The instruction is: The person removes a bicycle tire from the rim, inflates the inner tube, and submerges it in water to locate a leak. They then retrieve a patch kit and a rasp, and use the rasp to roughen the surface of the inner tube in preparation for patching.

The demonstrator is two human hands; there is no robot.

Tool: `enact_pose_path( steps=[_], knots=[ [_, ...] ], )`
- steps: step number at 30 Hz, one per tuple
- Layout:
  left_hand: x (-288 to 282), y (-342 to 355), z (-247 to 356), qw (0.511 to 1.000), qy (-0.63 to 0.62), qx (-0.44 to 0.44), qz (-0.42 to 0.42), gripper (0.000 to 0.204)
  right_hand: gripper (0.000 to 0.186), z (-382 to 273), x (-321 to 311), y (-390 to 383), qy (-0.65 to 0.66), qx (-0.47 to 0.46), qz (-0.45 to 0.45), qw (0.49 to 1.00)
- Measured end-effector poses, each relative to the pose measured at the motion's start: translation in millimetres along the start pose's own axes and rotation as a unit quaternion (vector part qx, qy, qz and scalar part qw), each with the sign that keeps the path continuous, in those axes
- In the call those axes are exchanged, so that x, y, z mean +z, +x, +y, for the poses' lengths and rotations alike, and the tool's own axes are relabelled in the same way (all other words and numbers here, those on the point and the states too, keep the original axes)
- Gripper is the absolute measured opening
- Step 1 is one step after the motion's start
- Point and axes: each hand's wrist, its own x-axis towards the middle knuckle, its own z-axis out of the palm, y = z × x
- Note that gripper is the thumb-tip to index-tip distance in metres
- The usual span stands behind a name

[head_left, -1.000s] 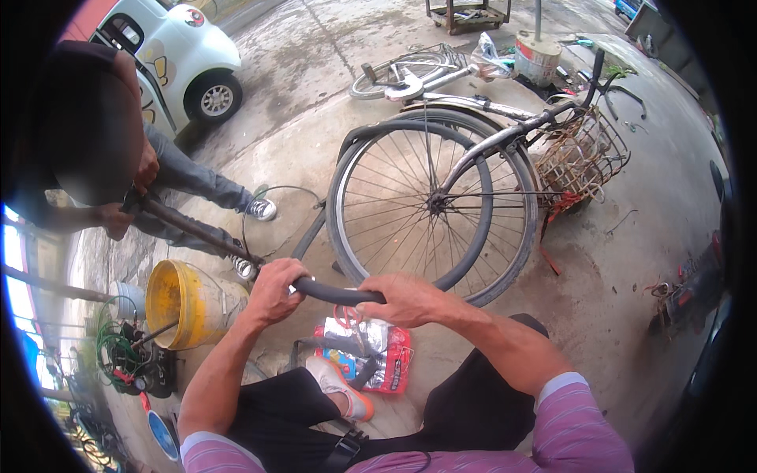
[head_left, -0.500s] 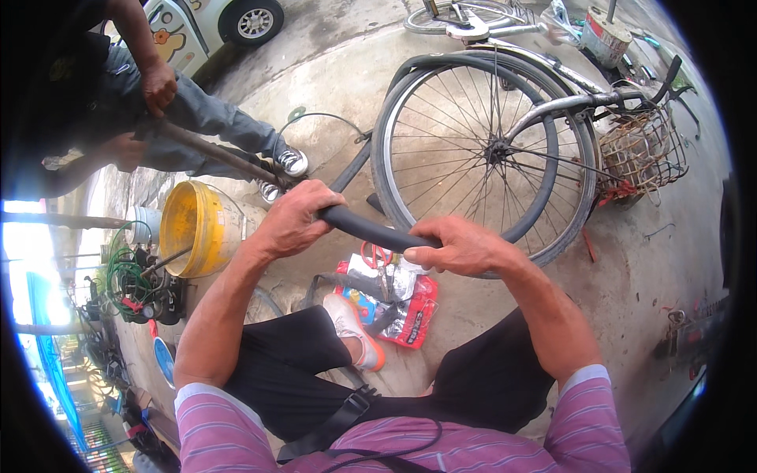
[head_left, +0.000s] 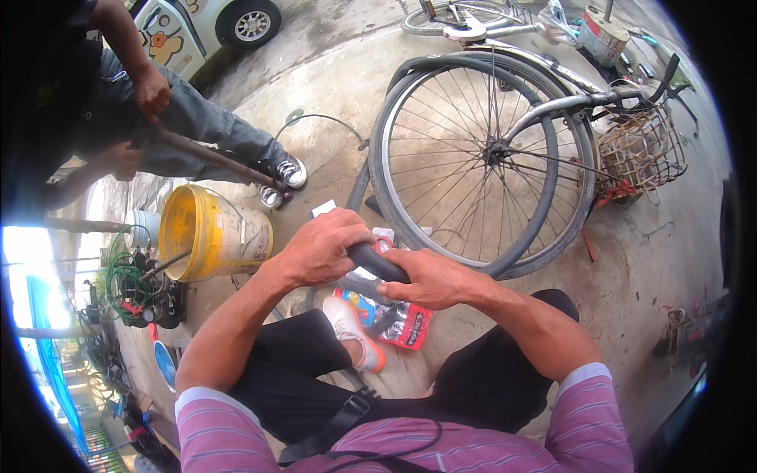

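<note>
My left hand (head_left: 327,246) is closed round a thick black inner tube (head_left: 380,263), and my right hand (head_left: 430,277) grips it a short way to the right. Between the two fists a brief bent stretch of tube shows. The tube runs on past my right hand and loops over the bicycle wheel (head_left: 494,151), which has its tyre on. A small white piece (head_left: 322,208) peeks out just beyond my left hand; what it is I cannot make out. Below my hands, red and silver packets (head_left: 408,323) lie on the ground beside my shoe (head_left: 347,327).
A yellow-rimmed bucket (head_left: 251,236) stands at left. Beyond it, another person holds a long brown pole (head_left: 209,155) slanting down toward their sneakers (head_left: 292,171). The bicycle's rusty wire basket (head_left: 643,154) lies right. Green hoses (head_left: 126,276) are bundled far left; a parked vehicle (head_left: 201,35) is behind.
My hands have drawn closer together and nearer to me, the left moving rightward, so less tube shows between them. The other person's pole has shifted slightly.
</note>
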Motion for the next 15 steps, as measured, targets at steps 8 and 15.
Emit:
enact_pose_path(
  steps=[8,15],
  knots=[
    [6,-1,-10,0.999,0.034,0.001,0.019,0.038,0.042,-8,-3,-4,0.027,-0.025,0.003,0.999],
    [12,-6,-27,0.997,0.056,-0.032,0.043,0.043,0.043,-1,-3,-6,0.031,-0.042,0.005,0.999]
  ],
)
